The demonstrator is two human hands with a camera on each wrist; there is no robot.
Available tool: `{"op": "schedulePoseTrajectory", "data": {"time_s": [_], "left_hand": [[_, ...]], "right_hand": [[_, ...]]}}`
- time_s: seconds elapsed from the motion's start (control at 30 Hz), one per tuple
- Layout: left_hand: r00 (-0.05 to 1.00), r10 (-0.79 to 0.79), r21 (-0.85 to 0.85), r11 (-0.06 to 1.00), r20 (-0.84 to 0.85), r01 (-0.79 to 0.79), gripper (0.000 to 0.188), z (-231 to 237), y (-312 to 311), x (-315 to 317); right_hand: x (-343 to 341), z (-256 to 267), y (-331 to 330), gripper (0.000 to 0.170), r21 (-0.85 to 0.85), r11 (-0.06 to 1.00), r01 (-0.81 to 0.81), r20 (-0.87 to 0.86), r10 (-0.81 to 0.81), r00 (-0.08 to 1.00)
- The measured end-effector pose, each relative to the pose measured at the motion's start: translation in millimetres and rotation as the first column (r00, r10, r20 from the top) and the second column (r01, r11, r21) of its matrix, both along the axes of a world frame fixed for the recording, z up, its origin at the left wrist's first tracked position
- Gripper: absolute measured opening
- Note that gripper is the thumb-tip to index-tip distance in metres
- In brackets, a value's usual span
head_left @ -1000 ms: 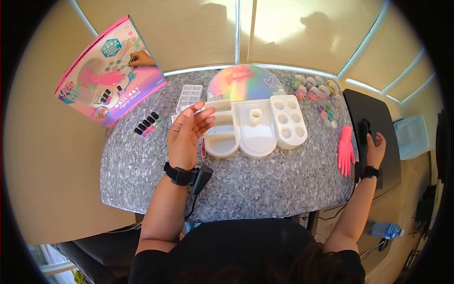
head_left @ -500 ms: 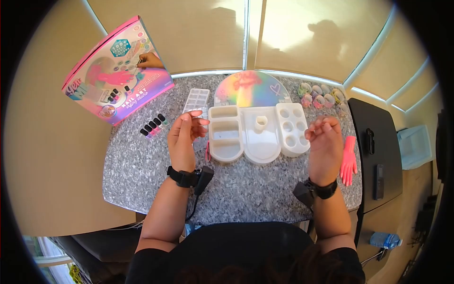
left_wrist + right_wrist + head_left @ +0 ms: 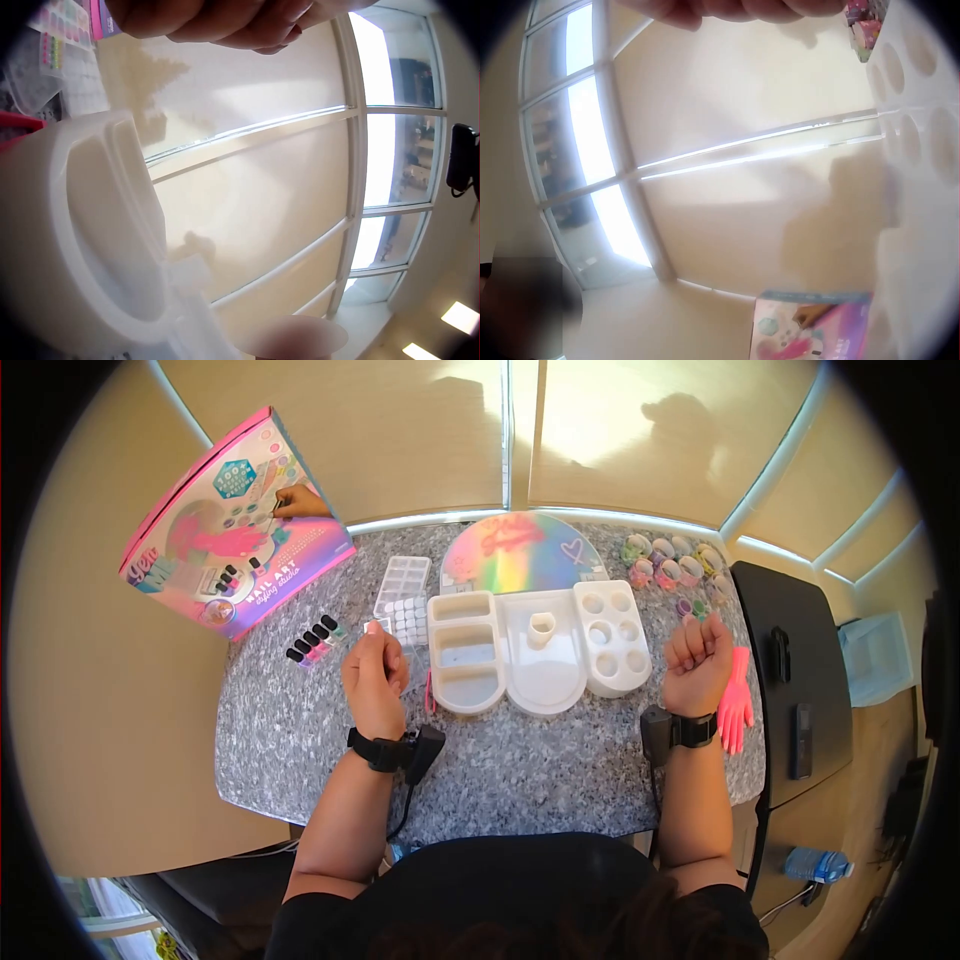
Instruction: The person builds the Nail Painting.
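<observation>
A white tray with three compartments on its left, a raised ring in the middle and round wells on its right stands on the speckled table. My left hand is held up at its left side, fingers curled in, with nothing seen in it. On the other side my right hand is raised with its fingers curled toward the palm, holding nothing, near the pink rubber hand. In the left wrist view the curled fingers show above the tray wall.
A nail art box stands at the back left, small polish bottles before it. Clear cases lie left of the rainbow panel. Small jars are at the back right. A dark surface adjoins the table's right side.
My right hand has come left from the dark surface to over the table, and its fingers have curled in. My left hand's fingers have curled in too, and that hand sits slightly lower.
</observation>
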State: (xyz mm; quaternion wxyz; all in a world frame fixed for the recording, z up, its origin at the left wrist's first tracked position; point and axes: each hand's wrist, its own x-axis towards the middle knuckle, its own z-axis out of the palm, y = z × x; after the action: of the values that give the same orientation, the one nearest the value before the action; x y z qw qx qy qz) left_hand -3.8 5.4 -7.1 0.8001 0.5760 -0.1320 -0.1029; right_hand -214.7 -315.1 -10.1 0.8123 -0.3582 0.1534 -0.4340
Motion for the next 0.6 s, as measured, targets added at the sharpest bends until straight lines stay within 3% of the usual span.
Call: {"op": "schedulePoseTrajectory", "data": {"time_s": [0.23, 0.3, 0.4, 0.47, 0.6], "left_hand": [[0.997, 0.04, 0.063, 0.997, 0.07, -0.045, 0.055, 1, 0, 2], [0.993, 0.031, 0.107, 0.993, 0.112, -0.043, 0.055, 0, 2, 2], [0.969, -0.09, 0.182, 0.982, 0.229, 0.048, 0.052, -4, 7, 0], [0.849, -0.18, 0.266, 0.963, 0.496, 0.049, 0.049, -1, 5, -4], [0.791, -0.324, 0.427, 0.9, 0.518, 0.088, 0.041, 8, 9, -12]], "right_hand": [[5, -4, -6, 0.043, -0.011, 0.998, 0.066, -0.094, -0.066, 0.993], [8, -4, -3, 0.04, -0.087, 0.995, 0.057, -0.19, -0.073, 0.979], [13, -4, 4, 0.039, -0.184, 0.983, 0.011, -0.306, -0.068, 0.95], [11, -16, -3, 0.039, -0.241, 0.969, -0.062, -0.353, -0.027, 0.935], [10, -15, -4, 0.036, -0.304, 0.936, -0.177, -0.412, 0.038, 0.91]]}}
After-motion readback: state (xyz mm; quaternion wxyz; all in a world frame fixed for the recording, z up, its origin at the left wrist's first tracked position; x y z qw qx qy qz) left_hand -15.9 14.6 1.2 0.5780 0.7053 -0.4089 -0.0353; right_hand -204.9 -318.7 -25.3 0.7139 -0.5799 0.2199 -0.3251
